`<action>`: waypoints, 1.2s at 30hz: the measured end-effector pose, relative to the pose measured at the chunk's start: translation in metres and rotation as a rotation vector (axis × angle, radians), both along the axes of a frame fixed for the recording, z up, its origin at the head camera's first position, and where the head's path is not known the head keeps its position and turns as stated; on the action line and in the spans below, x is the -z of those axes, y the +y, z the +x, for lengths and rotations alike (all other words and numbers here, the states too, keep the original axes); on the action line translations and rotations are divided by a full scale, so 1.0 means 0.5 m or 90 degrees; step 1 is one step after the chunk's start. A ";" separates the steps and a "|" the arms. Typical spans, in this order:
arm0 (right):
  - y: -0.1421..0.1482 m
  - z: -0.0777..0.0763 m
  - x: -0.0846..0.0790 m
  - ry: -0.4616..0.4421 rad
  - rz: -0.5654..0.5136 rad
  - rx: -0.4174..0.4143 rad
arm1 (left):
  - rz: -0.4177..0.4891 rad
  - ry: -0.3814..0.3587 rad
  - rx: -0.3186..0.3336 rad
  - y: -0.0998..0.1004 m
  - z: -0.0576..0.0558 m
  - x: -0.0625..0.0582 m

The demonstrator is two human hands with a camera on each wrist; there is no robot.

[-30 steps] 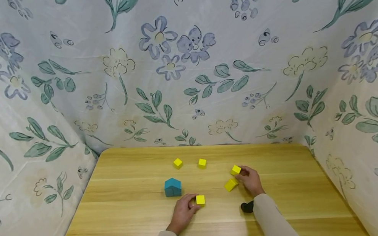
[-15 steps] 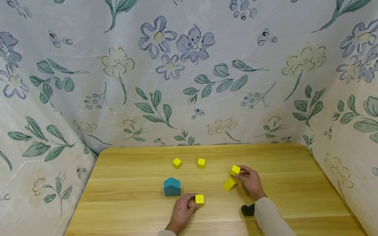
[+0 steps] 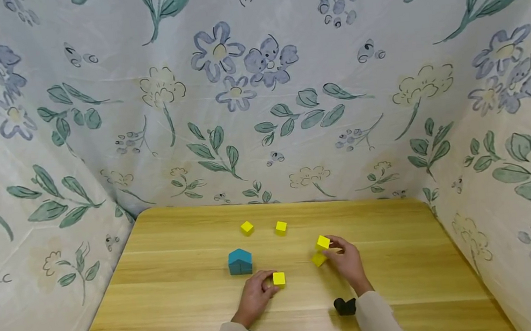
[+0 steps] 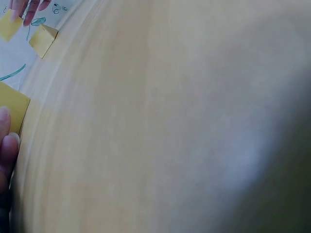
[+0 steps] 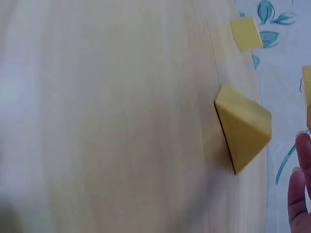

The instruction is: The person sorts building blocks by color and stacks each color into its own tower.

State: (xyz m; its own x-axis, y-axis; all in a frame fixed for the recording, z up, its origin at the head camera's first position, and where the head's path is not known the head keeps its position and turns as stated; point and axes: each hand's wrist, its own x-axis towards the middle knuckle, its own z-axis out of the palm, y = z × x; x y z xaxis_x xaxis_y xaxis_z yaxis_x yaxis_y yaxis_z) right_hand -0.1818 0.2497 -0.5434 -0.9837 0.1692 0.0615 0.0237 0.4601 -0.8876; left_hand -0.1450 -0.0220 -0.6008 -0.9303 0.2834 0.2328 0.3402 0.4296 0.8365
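My left hand [image 3: 255, 297] pinches a yellow cube [image 3: 279, 279] low over the table; the cube [image 4: 13, 108] and a few fingertips show at the edge of the left wrist view. To the right, my right hand [image 3: 347, 259] holds another yellow cube [image 3: 323, 242] between thumb and fingers. That cube is raised and overlaps a yellow triangular block [image 3: 318, 259] in the head view. In the right wrist view the triangular block [image 5: 244, 128] rests on the table, apart from the held cube [image 5: 307, 92].
Two more yellow cubes, a left one [image 3: 247, 228] and a right one [image 3: 281, 228], lie toward the back of the wooden table [image 3: 174, 315]. A blue house-shaped stack [image 3: 240, 262] stands left of centre. Floral cloth [image 3: 264, 149] encloses the back and sides.
My right hand has moved slightly left with its cube, which now overlaps the triangular block in the head view. My left hand keeps its cube in nearly the same spot.
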 end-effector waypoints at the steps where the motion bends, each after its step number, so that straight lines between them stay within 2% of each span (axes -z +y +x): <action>1: -0.006 0.006 -0.001 0.002 -0.004 -0.003 | -0.002 -0.006 -0.002 0.000 0.000 -0.001; 9: -0.052 0.045 0.003 0.012 -0.042 -0.050 | -0.015 -0.026 -0.007 0.000 0.001 -0.006; 15: -0.076 0.063 0.019 0.021 -0.058 -0.084 | -0.017 -0.027 -0.009 0.000 0.001 -0.006; 20: -0.095 0.077 0.033 0.005 -0.072 -0.110 | -0.021 -0.032 -0.011 -0.001 0.002 -0.002; 29: -0.115 0.083 0.059 -0.009 -0.086 -0.151 | -0.011 -0.037 -0.009 -0.003 -0.002 -0.002; 36: -0.118 0.082 0.063 -0.009 -0.035 -0.171 | -0.004 -0.044 -0.004 -0.001 -0.003 -0.006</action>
State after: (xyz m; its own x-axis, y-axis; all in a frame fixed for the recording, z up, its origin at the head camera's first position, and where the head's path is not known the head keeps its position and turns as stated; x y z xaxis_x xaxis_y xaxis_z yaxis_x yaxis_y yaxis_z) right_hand -0.1407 0.1907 -0.5750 -0.9945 -0.0949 0.0449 -0.0796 0.4022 -0.9121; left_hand -0.1465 -0.0224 -0.5980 -0.9458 0.2792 0.1656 0.2788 0.4372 0.8551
